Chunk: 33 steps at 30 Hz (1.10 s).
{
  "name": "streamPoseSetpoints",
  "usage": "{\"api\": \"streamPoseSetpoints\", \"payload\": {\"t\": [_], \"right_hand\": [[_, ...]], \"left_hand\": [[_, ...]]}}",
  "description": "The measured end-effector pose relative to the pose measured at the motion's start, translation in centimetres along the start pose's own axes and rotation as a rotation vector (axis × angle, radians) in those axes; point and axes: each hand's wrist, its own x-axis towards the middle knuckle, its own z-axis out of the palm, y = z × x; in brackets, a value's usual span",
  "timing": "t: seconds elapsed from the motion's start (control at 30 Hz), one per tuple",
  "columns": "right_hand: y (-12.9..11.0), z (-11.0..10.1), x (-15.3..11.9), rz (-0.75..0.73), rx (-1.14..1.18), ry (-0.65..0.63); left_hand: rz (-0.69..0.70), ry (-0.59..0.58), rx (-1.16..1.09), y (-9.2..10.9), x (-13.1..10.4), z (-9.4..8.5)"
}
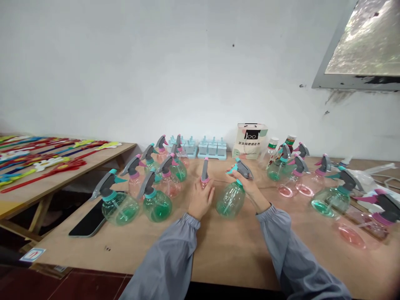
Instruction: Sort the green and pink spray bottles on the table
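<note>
In the middle of the table, my left hand [200, 201] is closed around the neck of a pink spray bottle [204, 171]; most of its body is hidden behind the hand. To the right, my right hand [252, 191] grips a green spray bottle [230, 201] at its grey trigger head, the teal nozzle pointing left. That bottle leans slightly and its clear green body is in full view. On the left, several pink and green spray bottles stand grouped, the nearest being a green spray bottle [157, 205]. More stand on the right, including another green spray bottle [331, 201].
A black phone [87, 223] lies near the table's left edge. At the back are light-blue ice-pop moulds [212, 150], a paper bag [250, 143] and a lidded bottle [271, 152]. Colourful hand-shaped sticks [67, 167] cover the side table. Pink spray bottle [353, 234] stands front right.
</note>
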Motion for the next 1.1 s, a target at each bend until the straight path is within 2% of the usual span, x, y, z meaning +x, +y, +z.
{"api": "streamPoseSetpoints", "payload": {"t": [0.1,0.2,0.27,0.37,0.47,0.57,0.63,0.73,0.93,1.1], "right_hand": [[-0.1,-0.6,-0.2,-0.001,-0.098,0.121],[-0.8,-2.9,-1.2,-0.029,-0.222,0.154],[-1.5,-5.6,-2.4,-0.04,-0.337,0.249],[-2.3,-10.7,-4.8,-0.062,-0.527,0.512],[-2.7,-15.9,-6.7,-0.149,-0.669,0.763],[-2.7,-20.1,-7.1,-0.158,-0.685,0.895],[-2.6,-21.7,-6.7,-0.166,-0.689,0.931],[-2.7,-22.8,-5.6,-0.229,-0.693,0.95],[-2.6,-23.1,-3.9,-0.302,-0.707,0.986],[-3.0,-23.8,-4.9,-0.461,-0.726,1.047]], "left_hand": [[0.002,-0.007,0.006,0.0,0.0,0.0],[0.007,-0.014,0.013,0.0,0.0,0.0],[0.003,-0.013,0.017,-0.1,0.0,0.0],[0.007,-0.016,0.02,-0.1,0.1,-0.1],[0.011,-0.027,0.026,0.0,0.1,-0.2],[0.0,-0.032,0.033,0.0,0.2,-0.2],[-0.005,-0.029,0.029,0.1,0.2,-0.2],[0.005,-0.017,0.02,0.1,0.2,-0.2],[0.014,-0.013,-0.01,-0.2,0.0,0.1],[-0.004,-0.011,-0.06,-0.2,0.0,0.1]]}}
